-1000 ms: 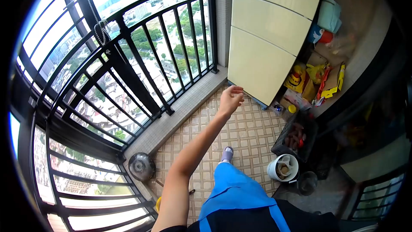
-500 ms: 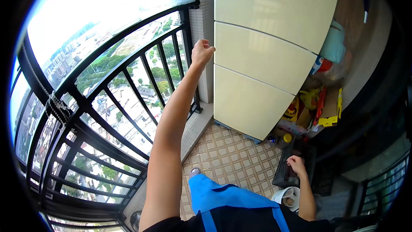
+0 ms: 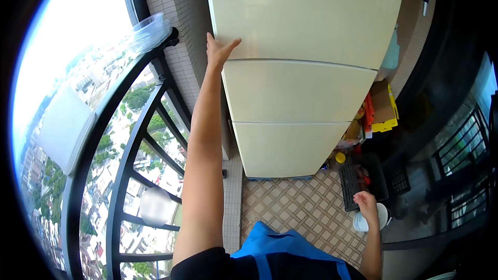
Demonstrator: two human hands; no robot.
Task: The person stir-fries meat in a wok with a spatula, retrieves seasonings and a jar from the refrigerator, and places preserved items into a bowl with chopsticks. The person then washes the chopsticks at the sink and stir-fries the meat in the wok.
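My left hand (image 3: 220, 51) is at the left edge of a cream refrigerator (image 3: 298, 91), by the bottom corner of its top door. Its thumb is spread over the front and its fingers stretch up along the door's side; the fingertips' contact is partly hidden. All the refrigerator doors look closed. My right hand (image 3: 367, 205) hangs low at my right side with its fingers curled in, and nothing shows in it. Just below it stands a white bucket (image 3: 361, 223), and a black crate (image 3: 349, 186) with reddish items lies beyond it.
A black balcony railing (image 3: 115, 212) runs along the left, with clear plastic containers (image 3: 149, 33) on top. A tiled wall (image 3: 179, 26) adjoins the refrigerator. To the right are a cardboard box (image 3: 383, 108) and a yellow-lidded jar (image 3: 340, 157). Patterned floor tiles (image 3: 290, 199) lie ahead.
My left hand has moved from beside the wall to the refrigerator's edge, and its fingers have spread. The view has turned left and come closer. My right hand still hangs low with curled fingers.
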